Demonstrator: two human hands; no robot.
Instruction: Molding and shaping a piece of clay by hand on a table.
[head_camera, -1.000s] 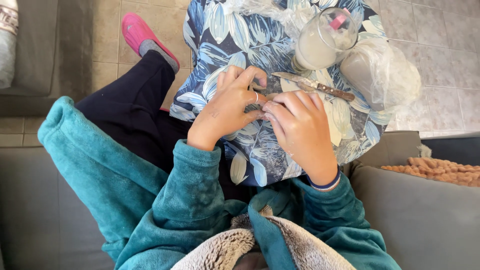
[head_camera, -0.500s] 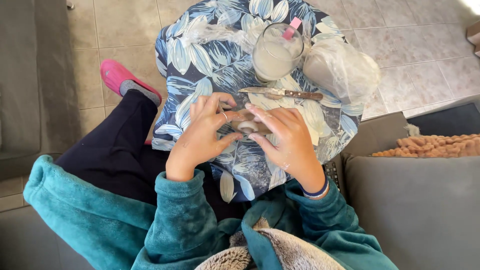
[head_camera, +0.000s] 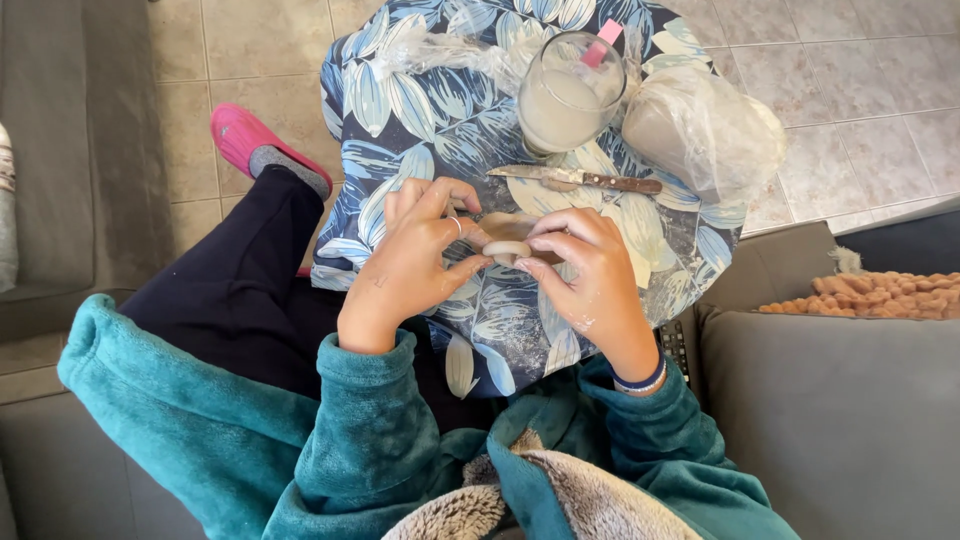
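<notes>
Both hands have drawn closer together since the earlier frame, and the view has shifted so the small round table sits a little lower and more central. Left hand (head_camera: 415, 262) and right hand (head_camera: 590, 280) meet at the middle of the frame, fingers curled narrow, pinching a small pale ring of clay (head_camera: 507, 250) between their fingertips. The ring sits just above the leaf-patterned blue cloth (head_camera: 400, 120) that covers the table.

Just above the hands lies a knife (head_camera: 578, 179) with a wooden handle, blade pointing to the left. Higher up, a glass of cloudy liquid (head_camera: 568, 95) stands with a pink tool in it. To its right, at the upper right of the cloth, a lump wrapped in clear plastic (head_camera: 700, 125) rests on the edge. A pink slipper (head_camera: 245, 135) shows on the tiled floor at the upper left. Teal fleece sleeves (head_camera: 360, 430) fill the lower part of the frame.
</notes>
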